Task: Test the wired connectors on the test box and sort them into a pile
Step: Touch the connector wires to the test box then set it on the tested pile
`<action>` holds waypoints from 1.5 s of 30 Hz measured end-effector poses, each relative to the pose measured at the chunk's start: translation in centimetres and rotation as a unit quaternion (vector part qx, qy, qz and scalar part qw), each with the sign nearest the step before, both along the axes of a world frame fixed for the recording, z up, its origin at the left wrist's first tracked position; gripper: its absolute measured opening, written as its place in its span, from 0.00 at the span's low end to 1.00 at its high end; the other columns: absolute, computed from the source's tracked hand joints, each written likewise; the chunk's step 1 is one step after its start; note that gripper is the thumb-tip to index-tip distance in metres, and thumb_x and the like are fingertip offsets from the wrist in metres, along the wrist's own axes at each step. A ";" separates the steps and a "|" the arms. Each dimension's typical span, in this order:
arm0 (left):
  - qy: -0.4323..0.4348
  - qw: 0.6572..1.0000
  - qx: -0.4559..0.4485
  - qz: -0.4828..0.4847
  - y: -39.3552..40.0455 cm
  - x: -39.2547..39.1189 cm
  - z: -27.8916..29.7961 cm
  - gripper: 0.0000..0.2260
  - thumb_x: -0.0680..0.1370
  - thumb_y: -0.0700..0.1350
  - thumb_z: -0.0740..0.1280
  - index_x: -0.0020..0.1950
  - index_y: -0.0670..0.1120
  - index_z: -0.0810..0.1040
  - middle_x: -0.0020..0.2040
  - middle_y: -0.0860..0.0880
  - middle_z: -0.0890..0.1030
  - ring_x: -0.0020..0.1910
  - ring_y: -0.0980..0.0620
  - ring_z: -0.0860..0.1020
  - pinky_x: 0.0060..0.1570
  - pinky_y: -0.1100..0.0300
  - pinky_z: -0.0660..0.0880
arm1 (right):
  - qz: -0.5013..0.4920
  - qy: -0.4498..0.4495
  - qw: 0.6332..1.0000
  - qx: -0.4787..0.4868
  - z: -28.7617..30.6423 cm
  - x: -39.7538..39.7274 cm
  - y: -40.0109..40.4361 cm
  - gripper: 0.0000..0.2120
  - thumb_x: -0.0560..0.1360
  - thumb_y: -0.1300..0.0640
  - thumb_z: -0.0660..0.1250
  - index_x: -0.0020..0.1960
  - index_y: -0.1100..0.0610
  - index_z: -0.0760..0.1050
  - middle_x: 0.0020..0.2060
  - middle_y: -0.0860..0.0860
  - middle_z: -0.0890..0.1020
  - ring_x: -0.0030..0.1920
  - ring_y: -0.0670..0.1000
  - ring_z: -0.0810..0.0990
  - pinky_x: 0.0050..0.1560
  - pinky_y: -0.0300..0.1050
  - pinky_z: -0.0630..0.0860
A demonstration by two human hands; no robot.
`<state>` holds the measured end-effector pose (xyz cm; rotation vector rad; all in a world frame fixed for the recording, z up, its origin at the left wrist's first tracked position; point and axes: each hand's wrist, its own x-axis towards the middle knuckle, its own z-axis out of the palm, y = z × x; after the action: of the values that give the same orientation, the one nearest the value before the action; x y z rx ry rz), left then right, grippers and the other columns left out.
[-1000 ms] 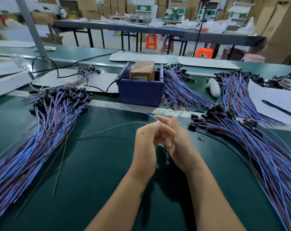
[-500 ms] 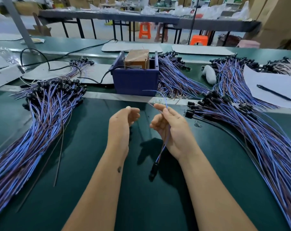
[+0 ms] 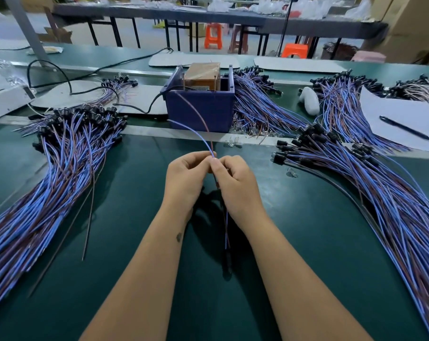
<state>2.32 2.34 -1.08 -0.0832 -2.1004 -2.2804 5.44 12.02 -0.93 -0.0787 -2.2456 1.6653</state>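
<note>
My left hand (image 3: 185, 178) and my right hand (image 3: 235, 183) meet over the middle of the green table, both pinching one wired connector's blue and brown wires (image 3: 203, 136). The wire ends rise and curve toward the blue test box (image 3: 201, 112), which stands behind my hands with two metal pins and a brown block on top. The wire's black connector (image 3: 227, 260) hangs low between my forearms. A big pile of blue and brown wired connectors (image 3: 61, 153) lies at the left, another pile (image 3: 371, 183) at the right.
More wire bundles (image 3: 257, 104) lie behind and to the right of the box. A white sheet (image 3: 403, 119) with a black pen (image 3: 405, 127) sits at far right, a white object (image 3: 309, 99) near it. A black cable (image 3: 134, 107) runs to the box. Loose thin wires (image 3: 89, 217) lie left.
My left hand has come back to the right hand and now pinches the wires with it. The wire ends have risen toward the test box, and the connector hangs lower.
</note>
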 end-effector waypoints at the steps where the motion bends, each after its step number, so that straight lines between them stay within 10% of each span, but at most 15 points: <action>1: 0.010 1.000 -0.009 -0.004 0.1 0.1 0.0 0.06 0.76 0.38 0.70 0.45 0.48 0.85 0.39 0.53 0.86 0.39 0.61 0.82 0.41 0.69 0.76 | -0.012 -0.011 1.000 -0.005 0.0 -0.1 0.1 0.15 0.80 0.54 0.63 0.35 0.54 0.72 0.38 0.51 0.73 0.38 0.46 0.71 0.43 0.41 0.68; 5: 0.044 0.998 -0.041 -0.020 0.5 0.1 0.1 0.06 0.76 0.37 0.70 0.43 0.47 0.84 0.37 0.52 0.85 0.37 0.60 0.81 0.39 0.70 0.75 | -0.021 -0.027 0.999 -0.032 0.1 -0.4 0.4 0.18 0.81 0.54 0.62 0.39 0.67 0.72 0.33 0.53 0.71 0.37 0.51 0.70 0.41 0.46 0.67; 11: 0.078 0.990 -0.107 -0.044 0.0 -0.1 -0.2 0.06 0.77 0.38 0.70 0.46 0.48 0.85 0.41 0.45 0.86 0.42 0.49 0.83 0.47 0.52 0.79 | -0.033 -0.031 0.998 -0.038 0.2 -0.4 1.0 0.16 0.79 0.53 0.65 0.35 0.58 0.71 0.27 0.45 0.69 0.31 0.45 0.67 0.35 0.41 0.66; 23: 0.055 0.988 -0.129 0.062 -0.5 -0.5 -0.5 0.06 0.82 0.44 0.60 0.49 0.54 0.73 0.33 0.54 0.83 0.25 0.56 0.78 0.26 0.64 0.75 | -0.044 0.012 0.996 -0.078 -0.1 -0.6 1.4 0.06 0.80 0.58 0.63 0.44 0.52 0.74 0.31 0.49 0.77 0.32 0.44 0.74 0.41 0.46 0.74; 45: 0.079 0.990 -0.073 0.092 -0.9 -1.1 -0.6 0.08 0.80 0.44 0.62 0.45 0.54 0.79 0.27 0.57 0.69 0.26 0.58 0.67 0.29 0.63 0.66 | -0.080 -0.023 0.987 -0.137 -0.5 -1.5 2.2 0.06 0.79 0.57 0.64 0.44 0.50 0.77 0.25 0.43 0.76 0.32 0.45 0.73 0.41 0.45 0.74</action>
<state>1.21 1.46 -1.68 -0.0679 -2.0956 -1.9484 3.98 14.20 -1.43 -0.3579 -1.9686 1.8859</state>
